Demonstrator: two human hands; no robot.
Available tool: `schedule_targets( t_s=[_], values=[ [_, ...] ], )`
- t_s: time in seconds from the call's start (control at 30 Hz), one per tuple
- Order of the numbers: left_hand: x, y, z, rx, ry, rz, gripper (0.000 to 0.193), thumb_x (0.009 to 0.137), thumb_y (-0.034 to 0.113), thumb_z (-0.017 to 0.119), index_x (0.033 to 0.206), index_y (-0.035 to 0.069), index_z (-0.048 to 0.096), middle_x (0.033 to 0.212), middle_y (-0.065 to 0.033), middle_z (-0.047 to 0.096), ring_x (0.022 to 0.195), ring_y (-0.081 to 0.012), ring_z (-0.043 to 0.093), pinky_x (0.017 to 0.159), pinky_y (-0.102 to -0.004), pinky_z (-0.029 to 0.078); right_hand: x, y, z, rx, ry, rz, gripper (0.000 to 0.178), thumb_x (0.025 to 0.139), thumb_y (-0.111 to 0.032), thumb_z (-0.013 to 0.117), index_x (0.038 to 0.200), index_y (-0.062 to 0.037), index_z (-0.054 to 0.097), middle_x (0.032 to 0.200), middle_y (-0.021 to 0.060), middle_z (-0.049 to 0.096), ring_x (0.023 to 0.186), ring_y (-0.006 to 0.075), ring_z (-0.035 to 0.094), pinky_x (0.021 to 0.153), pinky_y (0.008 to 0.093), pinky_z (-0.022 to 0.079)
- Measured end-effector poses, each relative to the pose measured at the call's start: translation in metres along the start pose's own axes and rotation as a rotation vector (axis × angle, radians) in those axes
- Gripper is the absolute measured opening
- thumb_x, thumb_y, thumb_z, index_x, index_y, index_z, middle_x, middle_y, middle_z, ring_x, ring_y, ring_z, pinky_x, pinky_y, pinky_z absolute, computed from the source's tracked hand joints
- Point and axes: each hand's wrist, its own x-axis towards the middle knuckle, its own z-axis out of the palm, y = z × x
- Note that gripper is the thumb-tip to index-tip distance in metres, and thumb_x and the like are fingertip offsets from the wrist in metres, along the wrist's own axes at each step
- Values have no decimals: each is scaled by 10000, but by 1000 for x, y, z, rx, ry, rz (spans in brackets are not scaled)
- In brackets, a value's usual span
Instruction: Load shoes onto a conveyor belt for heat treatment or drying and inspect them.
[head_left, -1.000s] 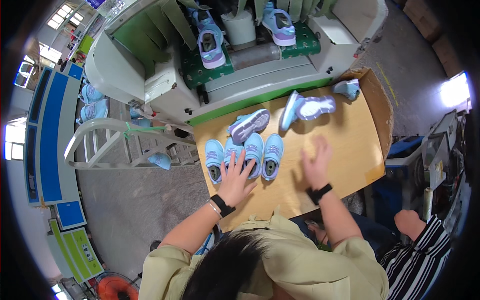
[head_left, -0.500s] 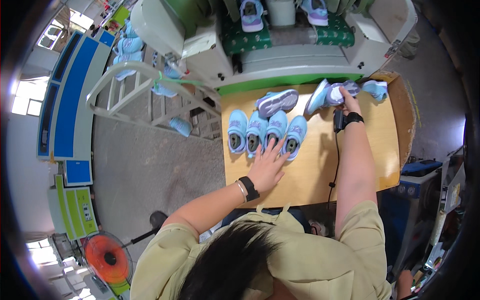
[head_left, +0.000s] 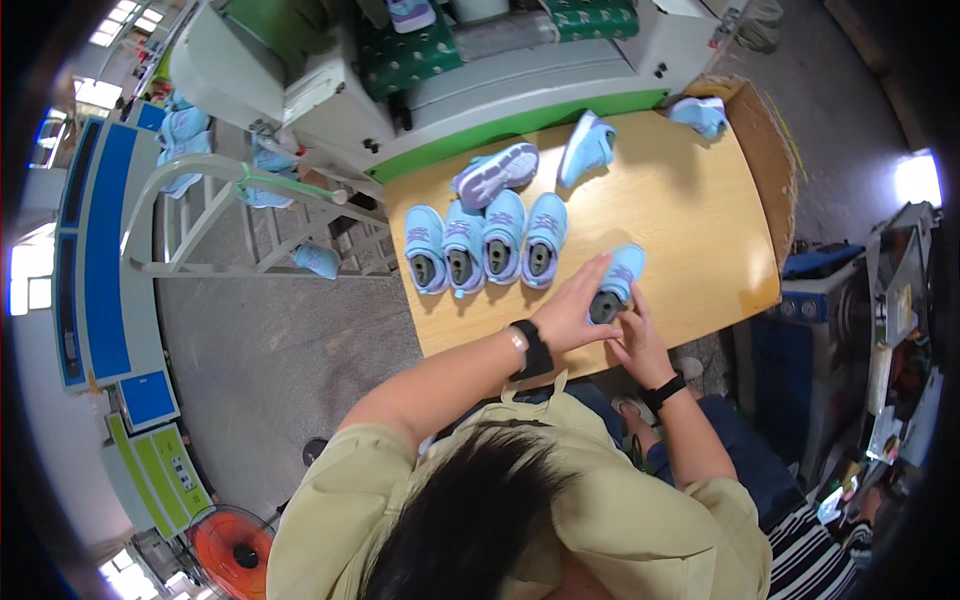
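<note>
A light blue sneaker [head_left: 627,263] with a dark insert in its opening is held upright near the table's front edge. My left hand [head_left: 573,312] grips its left side, and my right hand [head_left: 641,343] closes round its heel and right side. Left of my hands stands a row of matching sneakers [head_left: 545,235], toes pointing away, with dark inserts inside. Behind the row a sneaker [head_left: 498,176] lies tipped with its lilac sole showing. Another sneaker [head_left: 587,150] lies to the right of that one. A further sneaker [head_left: 700,117] rests at the far right corner.
The wooden tabletop [head_left: 690,220] has a cardboard wall [head_left: 757,150] along its right side. Behind stands a large machine [head_left: 520,85] with green padding. At left are a metal rack [head_left: 215,215] bearing more sneakers and an orange fan [head_left: 230,550]. A blue machine [head_left: 805,300] stands at right.
My right hand has brought a sneaker from the table's far side to the near edge. My left hand has left the row and taken hold of it too. The view has shifted.
</note>
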Motion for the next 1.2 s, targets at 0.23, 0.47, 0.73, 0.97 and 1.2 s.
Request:
schedule_targets(
  t_s=[0.23,0.47,0.73,0.97,1.2],
  values=[
    [35,-25,41,-232,126,-11,704,774,103,705,1408,70,401,1441,-256,389,1387,-390,349,1136,-401,311,-35,13,1,115,453,348,207,880,-6,604,1084,2,567,1178,159,542,1022,274,576,891,352,493],
    [71,57,-90,-310,582,-19,645,806,65,702,1387,64,423,1300,-132,518,1242,-232,481,1063,-338,374,96,-15,95,463,341,158,624,874,-76,662,1419,-12,366,1365,193,439,1261,326,439,1074,417,353],
    [72,38,-261,-311,922,-67,652,788,66,715,1364,27,414,1227,-132,553,1127,-221,537,994,-336,427,130,-49,41,956,383,415,625,856,-44,623,1428,-57,373,1262,136,527,1166,220,515,975,359,443],
    [140,1,-315,-35,961,-60,674,753,122,707,1356,-8,436,1280,-236,544,1188,-347,545,1022,-372,419,280,-135,-89,531,647,-182,485,927,-107,602,1371,-32,424,1278,129,533,1179,206,511,1022,341,397],
    [158,-6,-317,-235,957,25,794,800,274,779,1426,-3,378,1328,-195,522,1176,-295,538,1020,-356,411,436,-76,-84,14,639,-239,612,882,-317,706,1388,-87,452,1264,181,569,1116,296,555,957,365,437]
  ],
)
